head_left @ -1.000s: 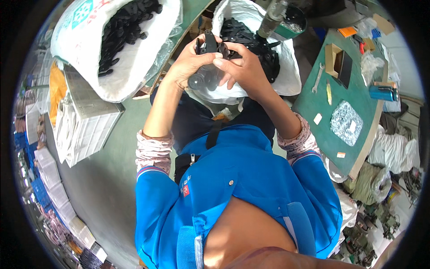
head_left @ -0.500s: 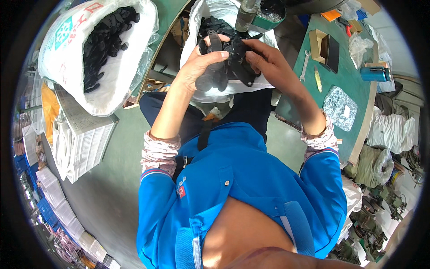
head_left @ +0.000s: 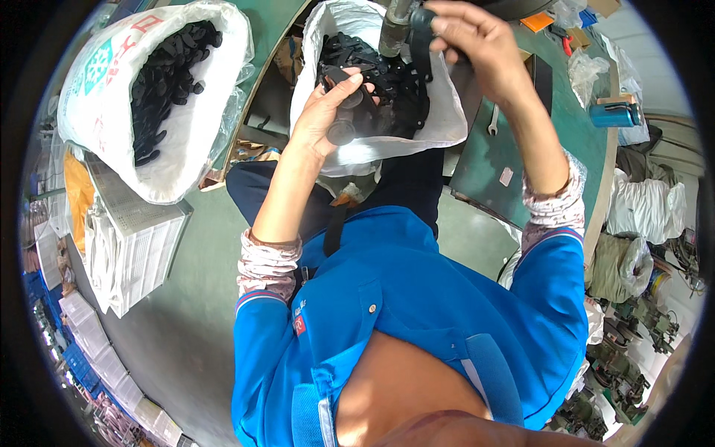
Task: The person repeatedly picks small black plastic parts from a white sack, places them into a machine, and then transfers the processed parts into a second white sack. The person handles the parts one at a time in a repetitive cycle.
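My left hand (head_left: 319, 112) is closed around a few flat black pieces with rounded ends (head_left: 341, 132), over the near left side of an open white sack (head_left: 447, 123). Loose black pieces (head_left: 406, 93) of a similar kind lie heaped in that sack. Higher up and to the right, my right hand (head_left: 480, 48) pinches one long black piece with a rounded end (head_left: 421, 46) between thumb and fingers. This piece hangs downward beside a grey metal post (head_left: 393, 31). The exact kind of the pieces cannot be made out.
Another white sack (head_left: 89, 112) of black pieces leans open at the left, above a white perforated crate (head_left: 141, 253). On the green bench (head_left: 477, 167) at the right lie a wrench (head_left: 493, 119) and a blue bottle (head_left: 614, 115). Clear plastic bags (head_left: 585, 78) lie farther back.
My right hand has risen from the heap, up and to the right, with one black piece in it. My left hand stays low over the sack, still holding pieces.
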`<state>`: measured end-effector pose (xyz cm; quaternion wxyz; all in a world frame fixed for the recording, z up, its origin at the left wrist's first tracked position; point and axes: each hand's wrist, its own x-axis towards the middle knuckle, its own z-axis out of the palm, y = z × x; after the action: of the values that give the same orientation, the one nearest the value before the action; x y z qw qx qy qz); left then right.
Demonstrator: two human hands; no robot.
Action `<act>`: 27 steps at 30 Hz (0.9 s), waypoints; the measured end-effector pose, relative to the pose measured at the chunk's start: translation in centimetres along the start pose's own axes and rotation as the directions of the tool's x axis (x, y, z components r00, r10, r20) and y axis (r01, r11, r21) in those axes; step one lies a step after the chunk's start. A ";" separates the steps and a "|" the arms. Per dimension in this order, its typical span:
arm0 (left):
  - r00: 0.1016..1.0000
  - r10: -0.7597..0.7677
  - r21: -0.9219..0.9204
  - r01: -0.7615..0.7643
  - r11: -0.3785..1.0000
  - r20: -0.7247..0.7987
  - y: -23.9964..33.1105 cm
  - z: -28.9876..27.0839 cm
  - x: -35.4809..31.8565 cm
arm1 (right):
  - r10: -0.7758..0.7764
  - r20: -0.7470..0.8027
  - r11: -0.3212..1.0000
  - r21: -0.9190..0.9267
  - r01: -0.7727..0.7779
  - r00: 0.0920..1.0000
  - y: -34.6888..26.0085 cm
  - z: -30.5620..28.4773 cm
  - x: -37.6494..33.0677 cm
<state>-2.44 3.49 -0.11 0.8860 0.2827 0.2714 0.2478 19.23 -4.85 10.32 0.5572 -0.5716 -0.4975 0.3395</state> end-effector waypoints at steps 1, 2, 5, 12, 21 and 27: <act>1.000 -0.018 -0.033 0.018 0.999 -0.005 -0.1 0.0 0.3 | 0.048 -0.046 0.994 -0.093 -0.052 0.998 1.1 -2.1 1.4; 0.999 -0.021 -0.068 0.018 0.998 -0.041 -0.2 -0.6 0.1 | 0.132 -0.160 0.979 0.175 -0.103 0.978 -3.3 0.9 3.6; 0.999 -0.034 -0.194 0.031 0.980 -0.012 0.0 -0.4 0.0 | 0.212 -0.167 0.974 0.119 -0.194 0.963 -5.1 0.5 5.0; 0.997 0.075 -0.257 -0.068 0.964 0.020 -0.1 -0.2 0.5 | 0.270 -0.051 0.962 -0.028 -0.271 0.962 -4.1 -0.4 7.8; 0.988 0.140 -0.370 -0.153 0.916 -0.061 0.2 -1.8 0.4 | 0.225 0.010 0.947 0.235 -0.221 0.974 3.1 1.4 -1.7; 0.967 0.227 -0.320 -0.251 0.913 -0.112 1.0 -3.6 0.0 | 0.257 0.129 0.925 -0.321 -0.205 0.958 9.6 0.6 -3.4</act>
<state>-4.96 5.55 -1.98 0.8734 0.1513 0.2211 0.4066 19.53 -6.80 0.33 0.3742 -0.6746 -0.5182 0.3693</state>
